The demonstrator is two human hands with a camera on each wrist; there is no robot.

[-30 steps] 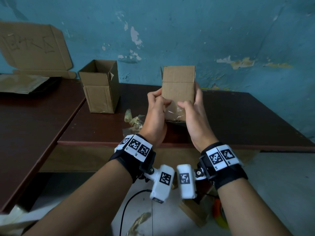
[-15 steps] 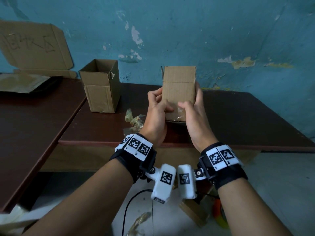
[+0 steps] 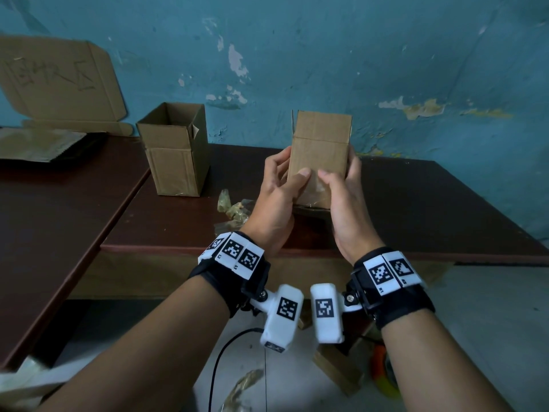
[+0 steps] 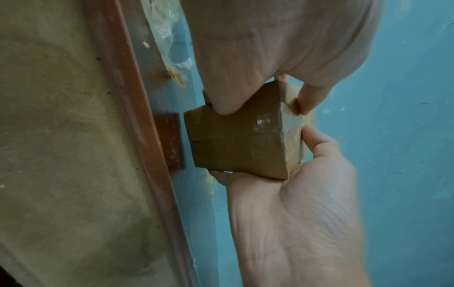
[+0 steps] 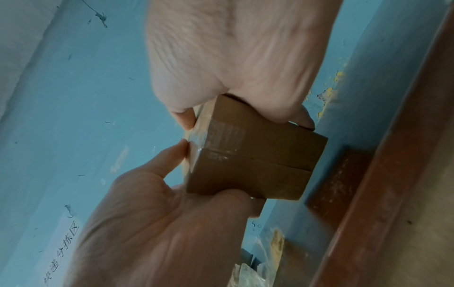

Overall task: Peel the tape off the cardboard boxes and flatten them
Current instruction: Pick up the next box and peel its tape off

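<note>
Above the front edge of the dark table, a small cardboard box is held upright by both hands. Left hand and right hand are clamped on its sides, both thumbs pressing clear tape at its lower face. 1 open box stands at the table's left rear corner, crumpled tape beside it.

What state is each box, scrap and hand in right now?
Small brown cardboard box: held up, top flaps open, clear tape on bottom.
Larger brown cardboard box: upright on table, open.
Crumpled clear tape scraps: on table.
Left hand: grips small box.
Right hand: grips small box.
</note>
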